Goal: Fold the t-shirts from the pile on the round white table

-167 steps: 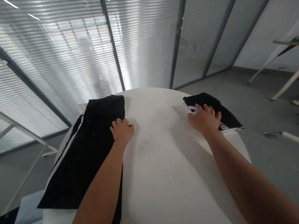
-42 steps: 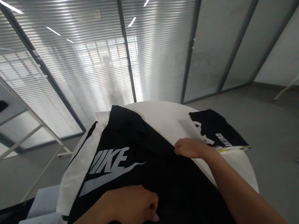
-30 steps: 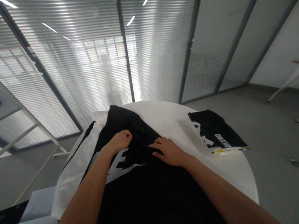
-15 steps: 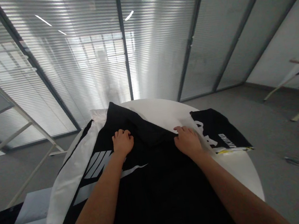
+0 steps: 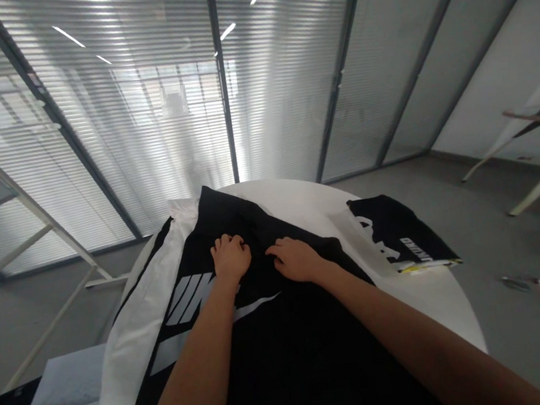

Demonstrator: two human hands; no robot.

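White table [image 5: 294, 198], black garment [image 5: 302, 359] beneath left hand [image 5: 232, 258]

Large pale grey lettering [image 5: 189, 297] slants across the black garment [image 5: 297, 359]; its opening letters look like NI, and the left arm [image 5: 195, 367] covers most of the rest. Below the word runs a Nike swoosh [image 5: 170, 353], broken by the same arm, its thin tip showing beyond. The folded black garment [image 5: 388, 211] carries big white shapes and a small white word [image 5: 416, 249], too small to read surely.
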